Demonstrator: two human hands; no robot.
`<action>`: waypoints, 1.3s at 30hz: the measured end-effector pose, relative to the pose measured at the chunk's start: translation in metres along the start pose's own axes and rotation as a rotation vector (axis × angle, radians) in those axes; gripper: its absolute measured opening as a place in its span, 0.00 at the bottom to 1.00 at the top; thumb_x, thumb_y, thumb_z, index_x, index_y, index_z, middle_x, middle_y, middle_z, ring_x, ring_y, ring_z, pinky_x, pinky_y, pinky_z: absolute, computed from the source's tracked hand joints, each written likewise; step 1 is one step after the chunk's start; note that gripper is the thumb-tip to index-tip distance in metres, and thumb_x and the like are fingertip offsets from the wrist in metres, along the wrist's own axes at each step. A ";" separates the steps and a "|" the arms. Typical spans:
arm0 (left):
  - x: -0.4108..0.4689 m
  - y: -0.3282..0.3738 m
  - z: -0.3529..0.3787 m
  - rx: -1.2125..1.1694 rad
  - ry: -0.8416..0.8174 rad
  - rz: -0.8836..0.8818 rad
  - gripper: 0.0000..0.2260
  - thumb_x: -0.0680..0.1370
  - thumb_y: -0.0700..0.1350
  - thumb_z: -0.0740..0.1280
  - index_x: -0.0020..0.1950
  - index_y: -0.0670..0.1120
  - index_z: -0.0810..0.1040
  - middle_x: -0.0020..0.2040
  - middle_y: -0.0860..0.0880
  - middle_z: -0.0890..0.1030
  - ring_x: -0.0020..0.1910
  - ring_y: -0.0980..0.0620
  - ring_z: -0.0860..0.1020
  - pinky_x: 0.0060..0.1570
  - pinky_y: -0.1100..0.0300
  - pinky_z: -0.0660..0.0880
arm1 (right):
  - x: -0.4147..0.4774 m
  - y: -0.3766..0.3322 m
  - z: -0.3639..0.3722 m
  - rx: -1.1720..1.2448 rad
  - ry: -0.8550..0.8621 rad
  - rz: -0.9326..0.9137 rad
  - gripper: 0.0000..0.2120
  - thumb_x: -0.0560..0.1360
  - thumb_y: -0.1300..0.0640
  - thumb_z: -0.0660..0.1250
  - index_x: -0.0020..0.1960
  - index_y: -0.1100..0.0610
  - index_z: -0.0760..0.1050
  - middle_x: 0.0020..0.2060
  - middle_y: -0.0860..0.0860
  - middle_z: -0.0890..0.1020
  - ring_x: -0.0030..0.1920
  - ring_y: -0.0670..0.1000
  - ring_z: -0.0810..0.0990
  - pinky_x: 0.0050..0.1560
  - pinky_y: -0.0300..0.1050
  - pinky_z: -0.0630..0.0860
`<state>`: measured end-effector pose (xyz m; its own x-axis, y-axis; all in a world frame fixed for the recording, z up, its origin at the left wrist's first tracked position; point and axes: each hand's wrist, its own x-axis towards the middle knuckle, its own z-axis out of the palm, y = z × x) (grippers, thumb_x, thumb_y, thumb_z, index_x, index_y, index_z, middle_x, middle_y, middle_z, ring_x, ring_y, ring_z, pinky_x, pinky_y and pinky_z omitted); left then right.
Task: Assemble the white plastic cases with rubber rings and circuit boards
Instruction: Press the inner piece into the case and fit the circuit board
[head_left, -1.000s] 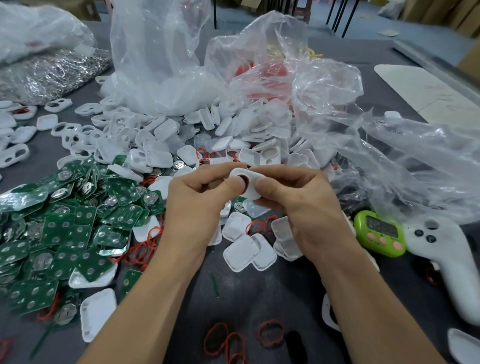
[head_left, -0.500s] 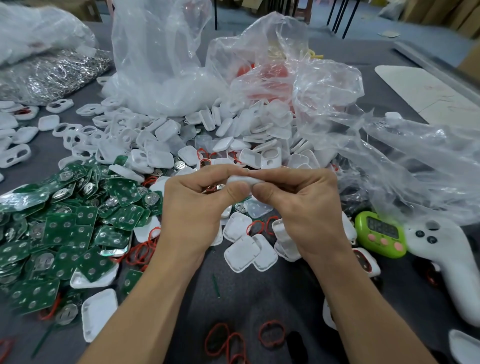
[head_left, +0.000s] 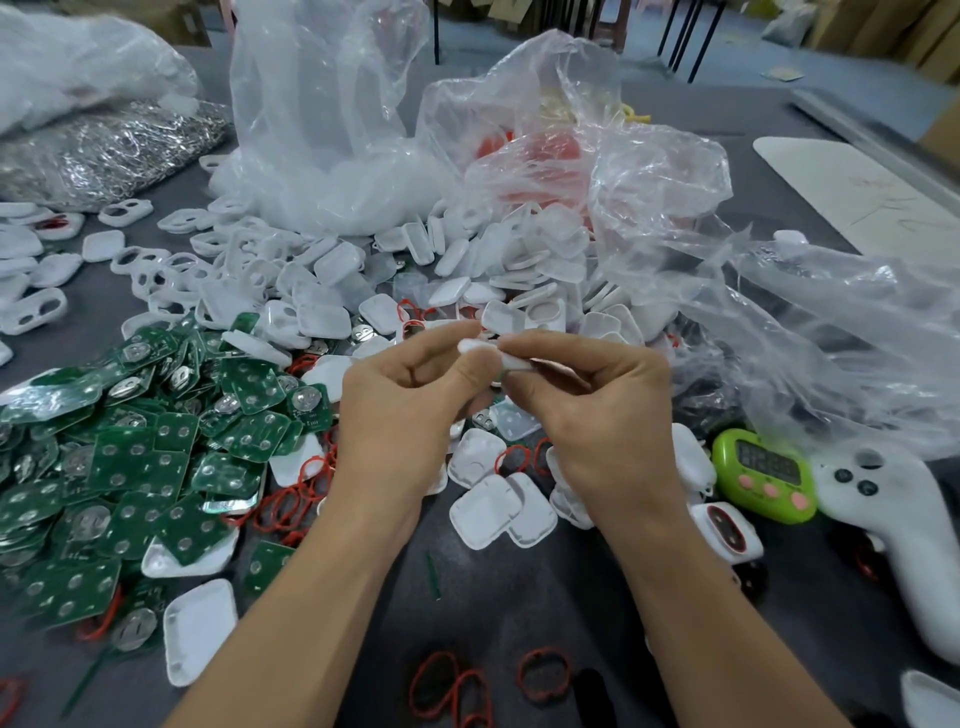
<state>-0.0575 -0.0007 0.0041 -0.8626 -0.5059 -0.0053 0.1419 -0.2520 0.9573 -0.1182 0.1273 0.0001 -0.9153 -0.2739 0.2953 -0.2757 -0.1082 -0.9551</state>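
My left hand (head_left: 410, 410) and my right hand (head_left: 597, 415) meet above the middle of the table, both pinching one white plastic case (head_left: 493, 354) edge-on between thumbs and forefingers. A sliver of green shows under the case at my right thumb. Green circuit boards (head_left: 130, 457) lie heaped to the left. Loose white cases (head_left: 467, 280) are piled behind my hands, and a few more (head_left: 488, 509) lie just below them. Red rubber rings (head_left: 543, 673) are scattered near the front edge and beside the boards (head_left: 291, 499).
Crumpled clear plastic bags (head_left: 649, 208) rise behind and to the right. A green timer (head_left: 763, 475) and a white controller (head_left: 893, 540) sit at the right. A finished case with a red ring (head_left: 727, 530) lies by the timer. A bag of metal parts (head_left: 109, 150) is far left.
The case was held flat with its red-ringed face toward me; both hands have since turned it edge-on and lifted it slightly.
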 end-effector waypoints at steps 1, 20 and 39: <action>0.000 0.000 -0.001 -0.024 -0.014 0.003 0.11 0.73 0.38 0.76 0.53 0.48 0.86 0.47 0.45 0.88 0.46 0.51 0.86 0.49 0.56 0.84 | -0.001 0.000 0.001 -0.041 -0.005 -0.013 0.10 0.67 0.61 0.78 0.47 0.50 0.88 0.43 0.46 0.89 0.48 0.48 0.88 0.52 0.44 0.83; 0.006 0.008 -0.014 0.018 -0.161 0.084 0.22 0.66 0.27 0.76 0.55 0.45 0.86 0.51 0.45 0.88 0.52 0.49 0.86 0.49 0.61 0.81 | -0.001 0.003 -0.003 -0.074 -0.163 0.106 0.18 0.70 0.65 0.75 0.58 0.52 0.85 0.48 0.46 0.88 0.52 0.48 0.87 0.52 0.48 0.84; 0.007 0.006 -0.012 0.211 0.004 0.098 0.13 0.70 0.37 0.80 0.46 0.55 0.89 0.42 0.42 0.87 0.41 0.53 0.82 0.43 0.63 0.79 | -0.003 -0.002 0.001 -0.001 -0.131 0.301 0.11 0.74 0.59 0.69 0.49 0.46 0.87 0.42 0.51 0.88 0.41 0.52 0.88 0.38 0.56 0.86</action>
<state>-0.0569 -0.0156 0.0064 -0.8476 -0.5230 0.0899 0.1199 -0.0236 0.9925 -0.1148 0.1273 0.0014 -0.9104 -0.4137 0.0006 0.0009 -0.0033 -1.0000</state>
